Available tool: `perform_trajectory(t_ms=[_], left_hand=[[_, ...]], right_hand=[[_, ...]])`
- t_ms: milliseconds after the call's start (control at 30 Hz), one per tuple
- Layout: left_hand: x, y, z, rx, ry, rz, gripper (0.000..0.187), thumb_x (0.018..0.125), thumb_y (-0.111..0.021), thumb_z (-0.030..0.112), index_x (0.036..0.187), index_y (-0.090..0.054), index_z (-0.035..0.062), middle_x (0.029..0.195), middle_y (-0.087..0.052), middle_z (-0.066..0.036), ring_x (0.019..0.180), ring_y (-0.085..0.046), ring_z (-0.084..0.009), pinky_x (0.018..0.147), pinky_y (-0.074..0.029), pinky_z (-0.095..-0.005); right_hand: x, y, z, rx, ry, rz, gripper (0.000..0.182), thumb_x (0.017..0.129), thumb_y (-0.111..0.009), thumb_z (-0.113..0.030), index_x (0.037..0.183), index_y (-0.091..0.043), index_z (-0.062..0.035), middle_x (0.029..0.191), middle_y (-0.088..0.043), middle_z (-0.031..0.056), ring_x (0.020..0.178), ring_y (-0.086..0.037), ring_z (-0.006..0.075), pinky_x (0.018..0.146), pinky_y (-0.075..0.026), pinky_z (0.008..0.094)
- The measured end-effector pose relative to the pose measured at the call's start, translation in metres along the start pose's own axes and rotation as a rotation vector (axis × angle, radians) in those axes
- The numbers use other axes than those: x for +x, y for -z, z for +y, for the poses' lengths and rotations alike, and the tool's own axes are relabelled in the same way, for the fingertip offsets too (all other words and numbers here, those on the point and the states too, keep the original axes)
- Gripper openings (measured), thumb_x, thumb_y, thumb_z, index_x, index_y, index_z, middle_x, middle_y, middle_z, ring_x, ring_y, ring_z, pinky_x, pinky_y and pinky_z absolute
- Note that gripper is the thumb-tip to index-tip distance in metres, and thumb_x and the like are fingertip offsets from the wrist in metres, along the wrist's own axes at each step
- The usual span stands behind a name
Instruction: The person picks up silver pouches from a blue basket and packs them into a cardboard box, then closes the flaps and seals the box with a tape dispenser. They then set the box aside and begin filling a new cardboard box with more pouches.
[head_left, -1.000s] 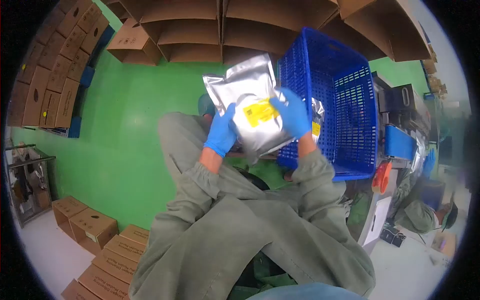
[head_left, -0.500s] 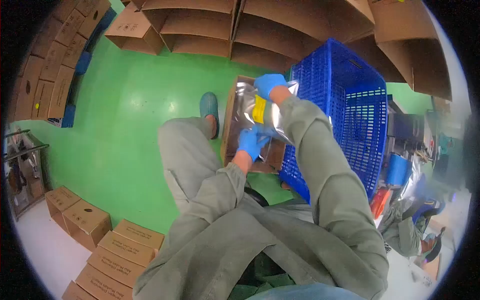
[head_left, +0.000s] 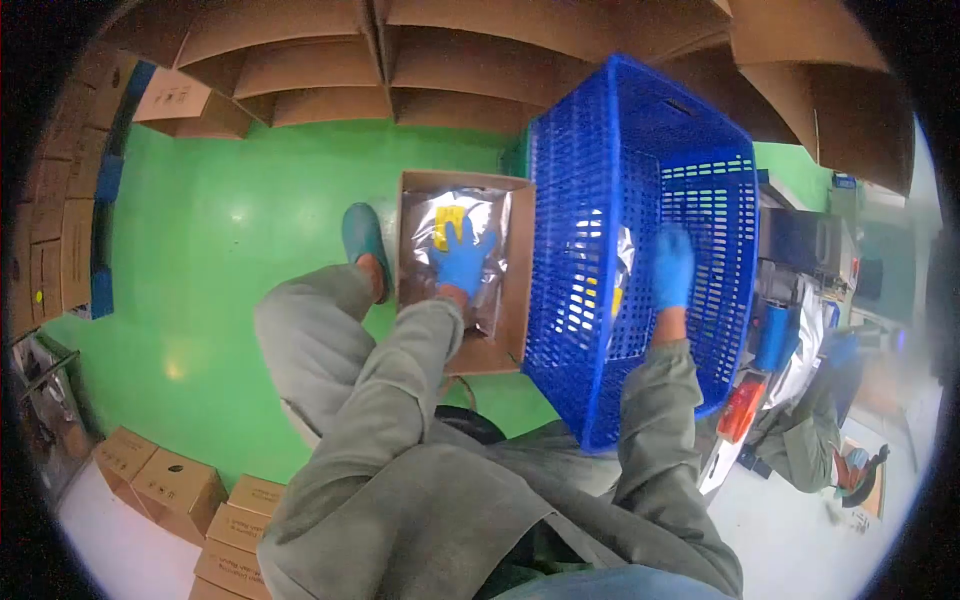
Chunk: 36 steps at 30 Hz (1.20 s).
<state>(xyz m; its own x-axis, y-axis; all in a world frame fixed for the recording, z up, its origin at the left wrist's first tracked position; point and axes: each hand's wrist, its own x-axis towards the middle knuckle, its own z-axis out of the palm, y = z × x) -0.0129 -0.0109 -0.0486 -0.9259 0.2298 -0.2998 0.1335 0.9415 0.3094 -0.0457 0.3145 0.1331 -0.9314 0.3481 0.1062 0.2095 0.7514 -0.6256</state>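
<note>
My left hand [head_left: 462,258], in a blue glove, lies with fingers spread on a silver foil pouch [head_left: 490,215] with a yellow label. That pouch rests flat inside an open cardboard box [head_left: 518,290] in front of me. My right hand [head_left: 673,268], also gloved in blue, reaches into the tall blue plastic basket [head_left: 565,215] to the right of the box. Motion smears its fingers. Beside it in the basket, another silver pouch [head_left: 624,250] shows partly, the rest hidden by the basket wall.
Open cardboard boxes [head_left: 310,65] are stacked along the far side. More cartons stand at the left [head_left: 75,250] and lower left [head_left: 180,480]. Green floor [head_left: 220,240] lies left of the box. At the right, another person [head_left: 810,430] is near a blue roll [head_left: 772,335].
My right hand has let go of the pouch and moved right into the basket. The pouch now lies flat in the box under my left hand. The view has shifted.
</note>
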Motion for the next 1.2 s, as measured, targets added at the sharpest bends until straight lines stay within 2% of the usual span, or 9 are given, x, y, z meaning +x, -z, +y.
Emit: perform_trajectory(t_ms=[133, 333, 600, 733, 867, 933, 1000, 1133, 1200], left_hand=[[0.020, 0.004, -0.015, 0.096, -0.085, 0.046, 0.068, 0.085, -0.064, 0.027, 0.146, -0.035, 0.0297, 0.154, -0.025, -0.019, 0.140, -0.026, -0.0445, 0.094, -0.028, -0.0766], [0.044, 0.022, -0.047, 0.210, -0.212, 0.044, 0.046, 0.089, -0.053, 0.017, 0.135, -0.046, 0.0191, 0.135, -0.049, -0.020, 0.122, -0.051, -0.0388, 0.089, -0.044, -0.0617], [0.013, 0.111, -0.052, -0.094, -0.661, -0.088, 0.028, 0.087, -0.051, 0.011, 0.113, -0.060, 0.0144, 0.091, -0.061, -0.013, 0.087, -0.064, -0.0324, 0.074, -0.054, -0.0456], [-0.006, 0.101, -0.055, 0.422, -1.210, -0.093, 0.040, 0.089, -0.051, 0.018, 0.129, -0.054, 0.0200, 0.132, -0.051, -0.009, 0.124, -0.050, -0.0278, 0.096, -0.043, -0.0529], [-0.011, 0.047, -0.062, 0.480, -1.022, -0.264, 0.055, 0.086, -0.060, 0.034, 0.139, -0.047, 0.0256, 0.150, -0.034, -0.011, 0.139, -0.032, -0.0325, 0.103, -0.029, -0.0645], [-0.027, 0.057, -0.025, 0.227, -0.626, -0.361, 0.090, 0.068, -0.074, 0.056, 0.146, -0.037, 0.0330, 0.156, -0.023, -0.010, 0.144, -0.021, -0.0371, 0.104, -0.021, -0.0718], [-0.014, 0.055, -0.018, 0.250, -0.620, -0.367, 0.104, 0.057, -0.077, 0.062, 0.147, -0.034, 0.0348, 0.156, -0.023, -0.010, 0.144, -0.019, -0.0389, 0.102, -0.019, -0.0742], [-0.006, 0.033, -0.024, 0.247, -0.557, -0.268, 0.122, 0.042, -0.079, 0.071, 0.148, -0.031, 0.0366, 0.157, -0.022, -0.010, 0.144, -0.015, -0.0417, 0.098, -0.015, -0.0795], [-0.011, 0.018, -0.029, 0.222, -0.551, -0.219, 0.120, 0.043, -0.077, 0.074, 0.148, -0.032, 0.0365, 0.157, -0.022, -0.010, 0.144, -0.014, -0.0424, 0.099, -0.014, -0.0791]], right_hand=[[-0.063, -0.021, 0.057, -0.232, -0.350, -0.484, 0.043, 0.085, -0.066, -0.028, 0.117, -0.056, -0.0009, 0.098, -0.064, 0.0223, 0.090, -0.064, 0.0379, 0.080, -0.049, 0.0430], [-0.111, -0.056, 0.103, -0.227, -0.286, -0.344, 0.087, 0.077, -0.072, -0.029, 0.146, -0.026, -0.0009, 0.130, -0.050, 0.0310, 0.117, -0.053, 0.0455, 0.098, -0.045, 0.0405], [-0.072, 0.012, 0.026, -0.066, -0.398, -0.520, 0.054, 0.088, -0.062, -0.035, 0.127, -0.056, 0.0020, 0.115, -0.065, 0.0222, 0.106, -0.064, 0.0331, 0.091, -0.049, 0.0362], [-0.095, 0.075, -0.084, 0.020, -0.149, -0.216, 0.047, 0.091, -0.060, -0.025, 0.130, -0.054, 0.0018, 0.122, -0.064, 0.0168, 0.109, -0.063, 0.0253, 0.094, -0.047, 0.0340], [-0.166, 0.126, -0.180, 0.269, -0.024, -0.154, 0.035, 0.094, -0.051, -0.016, 0.123, -0.061, 0.0012, 0.120, -0.064, 0.0189, 0.102, -0.064, 0.0258, 0.091, -0.049, 0.0368], [-0.210, 0.120, -0.180, 0.609, -0.033, -0.307, 0.032, 0.093, -0.050, -0.012, 0.120, -0.062, -0.0001, 0.116, -0.065, 0.0223, 0.100, -0.066, 0.0268, 0.088, -0.050, 0.0367], [-0.231, 0.090, -0.190, 0.838, -0.243, -1.045, 0.037, 0.094, -0.055, -0.019, 0.128, -0.058, -0.0031, 0.119, -0.062, 0.0246, 0.112, -0.060, 0.0374, 0.098, -0.045, 0.0434], [-0.307, -0.050, -0.132, 0.078, -0.057, -0.732, 0.074, 0.086, -0.067, -0.024, 0.149, -0.029, -0.0128, 0.154, -0.025, 0.0203, 0.141, -0.026, 0.0405, 0.114, -0.024, 0.0509], [-0.304, -0.069, -0.125, -0.130, -0.012, -0.758, 0.079, 0.083, -0.069, -0.027, 0.150, -0.028, -0.0140, 0.155, -0.023, 0.0191, 0.142, -0.024, 0.0406, 0.113, -0.021, 0.0548]])
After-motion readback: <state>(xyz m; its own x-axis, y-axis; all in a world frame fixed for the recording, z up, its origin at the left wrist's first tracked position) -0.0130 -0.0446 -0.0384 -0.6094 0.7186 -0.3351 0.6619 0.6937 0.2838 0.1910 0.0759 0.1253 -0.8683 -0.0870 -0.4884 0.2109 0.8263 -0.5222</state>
